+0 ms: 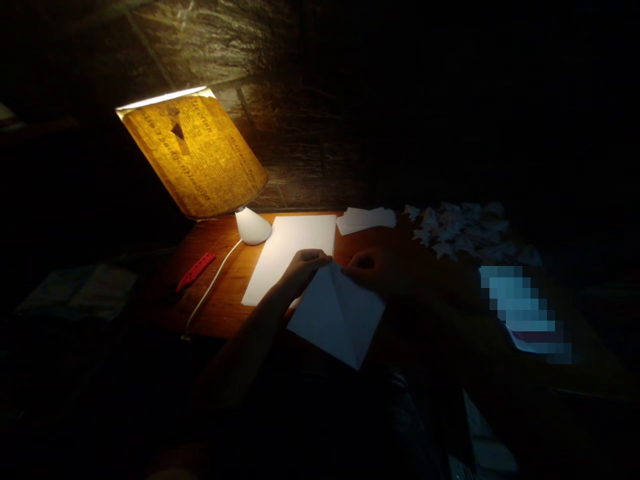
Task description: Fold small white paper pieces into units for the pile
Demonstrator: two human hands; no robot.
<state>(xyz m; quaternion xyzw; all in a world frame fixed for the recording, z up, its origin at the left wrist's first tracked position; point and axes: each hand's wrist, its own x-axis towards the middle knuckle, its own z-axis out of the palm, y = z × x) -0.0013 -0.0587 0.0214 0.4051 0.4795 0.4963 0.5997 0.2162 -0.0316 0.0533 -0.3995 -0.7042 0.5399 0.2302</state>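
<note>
A white sheet of paper (337, 317) with a crease down its middle hangs tilted in front of the table's near edge. My left hand (306, 263) pinches it near its top corner, thumb and fingers closed. Close beside, my right hand (367, 270) grips the same top area from the right, its fingers dim in shadow. Behind my left hand lies a larger stack of white paper (295, 247), flat on the wooden table (223, 303).
A lamp (200, 157) with a printed shade stands at the back left, its white cord (213, 277) running forward. Nearby lies a red-handled tool (197, 270). Cut paper pieces (366, 220) and many folded paper shapes (465, 230) lie at the back right. A pixelated bluish patch (523, 303) sits right.
</note>
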